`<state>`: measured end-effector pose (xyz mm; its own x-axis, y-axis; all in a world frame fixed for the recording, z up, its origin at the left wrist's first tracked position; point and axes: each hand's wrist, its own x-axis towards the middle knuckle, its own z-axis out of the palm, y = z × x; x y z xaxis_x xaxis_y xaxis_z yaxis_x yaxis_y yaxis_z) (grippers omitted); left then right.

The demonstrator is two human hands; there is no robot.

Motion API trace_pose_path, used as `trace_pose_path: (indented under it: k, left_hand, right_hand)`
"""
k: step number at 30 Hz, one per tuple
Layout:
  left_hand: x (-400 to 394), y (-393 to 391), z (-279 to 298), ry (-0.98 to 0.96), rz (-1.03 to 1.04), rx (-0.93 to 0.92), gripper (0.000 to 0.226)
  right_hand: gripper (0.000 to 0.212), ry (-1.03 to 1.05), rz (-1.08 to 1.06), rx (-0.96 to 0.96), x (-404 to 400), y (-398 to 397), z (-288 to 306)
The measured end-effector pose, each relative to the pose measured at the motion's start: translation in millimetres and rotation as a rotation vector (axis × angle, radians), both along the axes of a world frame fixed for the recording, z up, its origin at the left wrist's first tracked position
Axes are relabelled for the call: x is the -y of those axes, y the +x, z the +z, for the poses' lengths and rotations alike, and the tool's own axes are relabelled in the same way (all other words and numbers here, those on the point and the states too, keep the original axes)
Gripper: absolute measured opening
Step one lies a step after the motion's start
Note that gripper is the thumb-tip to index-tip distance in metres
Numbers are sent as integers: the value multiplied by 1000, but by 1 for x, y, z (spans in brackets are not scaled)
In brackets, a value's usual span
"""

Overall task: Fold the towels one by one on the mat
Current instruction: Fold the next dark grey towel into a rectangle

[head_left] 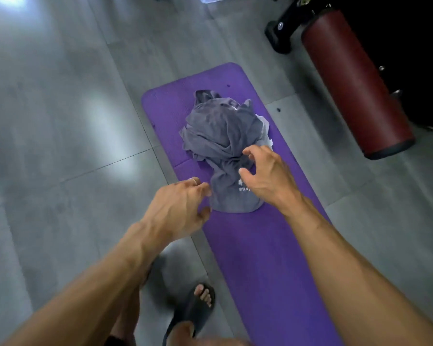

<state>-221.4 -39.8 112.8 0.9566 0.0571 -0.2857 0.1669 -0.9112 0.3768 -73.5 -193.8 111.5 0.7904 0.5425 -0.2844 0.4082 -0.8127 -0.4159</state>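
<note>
Nothing folded yet: you are reaching your left hand (183, 203) and right hand (265, 178), fingers spread, holding nothing, toward the crumpled towels (223, 136) heaped mid-frame on the mat (260, 258).

So the count: one purple mat (260, 258), one crumpled heap of grey towels (220, 136) on it, can't tell how many are in there, at least one grey plus something white poking out. Two hands, left hand (178, 208) and right hand (265, 176). One dark red roller (355, 86), one black slipper (193, 313).
</note>
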Motion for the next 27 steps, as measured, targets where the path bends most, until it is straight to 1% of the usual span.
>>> trace_pose_path:
  k: [7, 9, 11, 12, 13, 14, 15, 16, 17, 19, 20, 21, 24, 26, 27]
  left_hand:
    - [-75, 102, -221, 122, -251, -55, 36]
    - [-92, 128, -273, 130, -300, -58, 43]
    - [-104, 151, -318, 136, -345, -24, 52]
    - [-108, 162, -337, 148, -364, 13, 55]
    - [-110, 172, -353, 162, -378, 73, 57]
    - [-112, 182, -368, 180, -387, 156, 61]
    - [-114, 191, -378, 179, -382, 237, 68]
    - [-114, 199, -386, 160, -365, 293, 78]
    - [-114, 207, -392, 142, -351, 324, 87]
    - [-107, 221, -392, 115, -326, 379, 100]
    - [-101, 226, -387, 94, -318, 418, 100]
    - [-94, 231, -382, 69, -308, 461, 95]
    - [-83, 247, -362, 7, -242, 548, 75]
    - [-82, 257, -351, -47, -229, 555, 65]
    - [-81, 262, -348, -53, -247, 546, 60]
  right_hand:
    - [44, -129, 59, 125, -48, 79, -232]
    - [46, -192, 74, 198, -59, 98, -289]
    - [45, -316, 135, 306, -65, 114, -338]
    - [42, -354, 170, 359, -68, 121, -358]
    - [34, -346, 186, 411, -70, 127, -375]
    - [27, -303, 189, 448, -71, 133, -384]
    - [26, -235, 183, 499, -71, 140, -390]
    - [27, -134, 152, 490, -70, 145, -390]
    - [26, -27, 95, 440, -69, 148, -383]
    - [17, 147, -79, 220, -60, 151, -356]
    - [14, 204, -168, 147, -54, 152, -342]
    - [13, 268, -258, 121, -47, 152, -330]
    - [17, 490, -515, 153, -33, 154, -301]
    - [17, 593, -661, 171, -25, 154, -290]
    - [22, 628, -734, 177, -19, 154, -287]
